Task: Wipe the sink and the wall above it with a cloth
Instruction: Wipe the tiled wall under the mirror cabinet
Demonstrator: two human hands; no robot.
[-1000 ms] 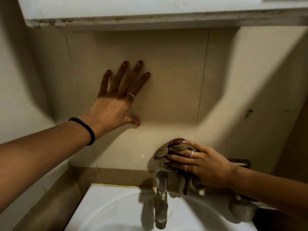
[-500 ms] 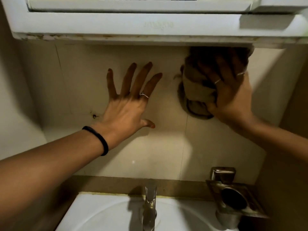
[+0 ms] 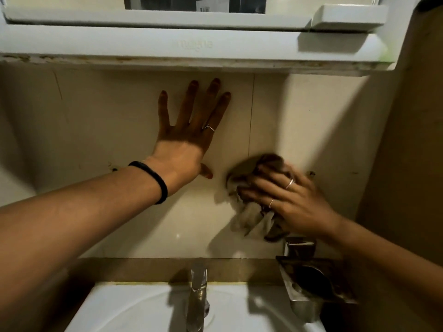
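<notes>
My right hand [image 3: 285, 200] presses a bunched grey-brown cloth [image 3: 251, 219] flat against the beige tiled wall [image 3: 115, 130], low and right of the tile joint, just above the soap holder. Its fingers lie spread over the cloth and look blurred. My left hand [image 3: 189, 137] rests flat on the wall with fingers spread and straight, left of the joint and under the cabinet. It holds nothing. The white sink [image 3: 134, 310] lies at the bottom, partly cut off by the frame edge.
A white mirror cabinet [image 3: 191, 44] overhangs the wall at the top. A steel tap [image 3: 197, 298] rises at the sink's back. A metal soap holder [image 3: 311, 283] sticks out of the wall right of the tap. A brown wall [image 3: 407, 164] closes the right side.
My right hand has swept the cloth down the wall from just under the cabinet to above the soap holder. My left hand has stayed flat on the wall.
</notes>
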